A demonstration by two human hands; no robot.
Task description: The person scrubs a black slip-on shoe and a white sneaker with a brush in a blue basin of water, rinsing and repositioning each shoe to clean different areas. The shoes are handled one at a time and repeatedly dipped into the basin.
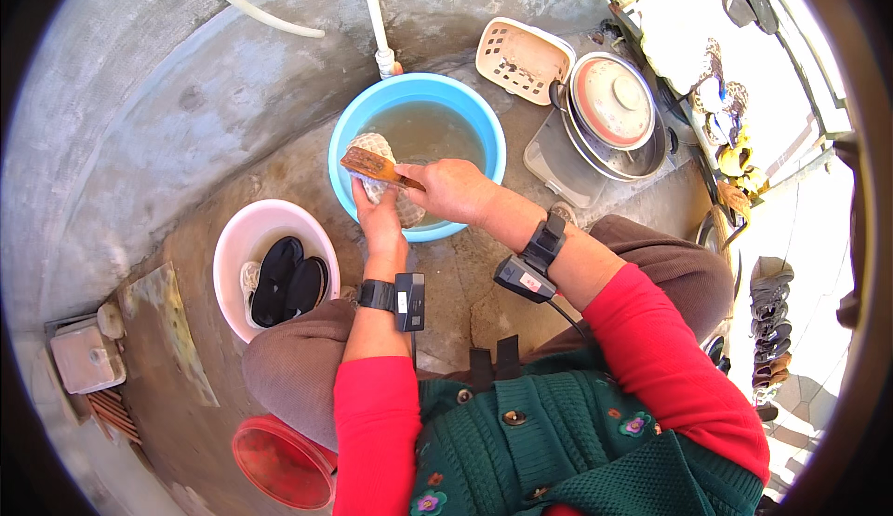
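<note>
Over a blue plastic basin [494, 136] of murky water [432, 129], my left hand [381, 223] grips a beige shoe [410, 210] with a honeycomb-like textured surface, probably its sole, facing up. My right hand [450, 188] holds a wooden-backed scrubbing brush [370, 162] by its handle. The brush lies across the shoe, and its pale bristles show at the lower edge against it. Part of the shoe is hidden behind the brush and my fingers. To the left, a pink bucket [230, 275] contains black shoes [275, 286] and a pale shoe [248, 280] in water.
Behind the basin stand a perforated plastic basket [523, 63], a pot with a floral lid [614, 101] and a clear plastic container [566, 160]. A red bucket [286, 464] lies near my left leg. Shoes [771, 321] line the bright right side. A white pipe [375, 17] runs down the concrete wall.
</note>
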